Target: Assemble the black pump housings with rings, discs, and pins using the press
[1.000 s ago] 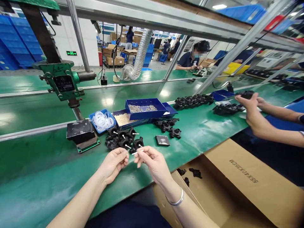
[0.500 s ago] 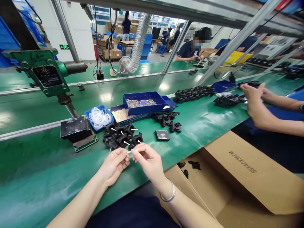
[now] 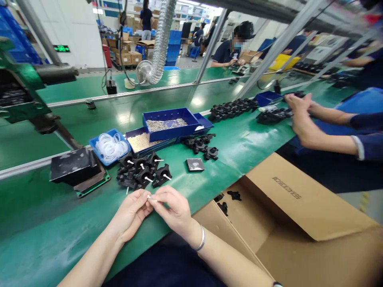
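At the left, a blue tray [image 3: 109, 148] of white rings stands on the green table [image 3: 74, 223], with black parts [image 3: 143, 171] bearing white pins to its right. Nearer, the left hand [image 3: 133, 213] and then the right hand [image 3: 173, 209] meet, fingertips pinching a small white piece [image 3: 150, 197] between them, mostly hidden. Farther right lie a flat block [image 3: 195, 164] and, at the near right, an open cardboard box [image 3: 287, 195].
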The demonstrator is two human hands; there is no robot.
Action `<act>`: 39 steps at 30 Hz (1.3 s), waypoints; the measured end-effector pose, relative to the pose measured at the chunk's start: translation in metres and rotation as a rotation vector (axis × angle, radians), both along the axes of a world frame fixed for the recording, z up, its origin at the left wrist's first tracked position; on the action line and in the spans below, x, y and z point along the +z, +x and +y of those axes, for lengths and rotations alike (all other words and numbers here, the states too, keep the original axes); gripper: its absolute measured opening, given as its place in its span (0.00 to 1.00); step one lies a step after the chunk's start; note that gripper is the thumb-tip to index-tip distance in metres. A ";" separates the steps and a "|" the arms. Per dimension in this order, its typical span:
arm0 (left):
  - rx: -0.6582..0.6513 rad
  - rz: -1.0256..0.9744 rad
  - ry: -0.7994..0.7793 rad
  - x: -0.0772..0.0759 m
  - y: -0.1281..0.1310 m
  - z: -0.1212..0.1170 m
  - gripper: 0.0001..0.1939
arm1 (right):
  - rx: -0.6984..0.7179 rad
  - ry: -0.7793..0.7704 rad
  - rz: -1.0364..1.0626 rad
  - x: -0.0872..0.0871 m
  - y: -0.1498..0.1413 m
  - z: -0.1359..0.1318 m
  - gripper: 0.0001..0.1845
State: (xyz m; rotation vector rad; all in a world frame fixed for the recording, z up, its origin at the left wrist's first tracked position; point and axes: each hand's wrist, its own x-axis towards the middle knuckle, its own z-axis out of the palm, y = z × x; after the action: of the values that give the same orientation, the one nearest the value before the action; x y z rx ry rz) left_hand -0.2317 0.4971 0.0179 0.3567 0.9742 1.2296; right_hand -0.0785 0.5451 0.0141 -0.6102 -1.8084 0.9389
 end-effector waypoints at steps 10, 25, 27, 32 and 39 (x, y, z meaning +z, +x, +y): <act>0.014 1.173 0.490 -0.019 -0.011 -0.004 0.29 | 0.375 -0.827 0.242 0.002 0.041 0.037 0.18; -0.255 1.595 0.800 -0.032 0.008 0.001 0.34 | -0.266 -0.684 0.180 0.015 0.178 0.161 0.17; -0.257 1.662 0.798 -0.023 0.023 0.003 0.38 | -0.237 -0.649 0.192 0.025 0.170 0.128 0.13; -0.226 1.724 0.846 0.003 0.070 0.027 0.45 | 0.143 -0.744 0.280 0.040 0.113 0.045 0.06; -0.197 1.789 0.842 0.005 0.060 0.041 0.34 | 0.208 -0.694 0.383 0.031 0.069 0.016 0.08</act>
State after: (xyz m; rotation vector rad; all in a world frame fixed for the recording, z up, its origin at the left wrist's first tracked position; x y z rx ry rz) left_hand -0.1721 0.5382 0.0234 2.4076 1.6945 0.8502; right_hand -0.0095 0.5609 0.0451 -0.6078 -1.1967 1.7240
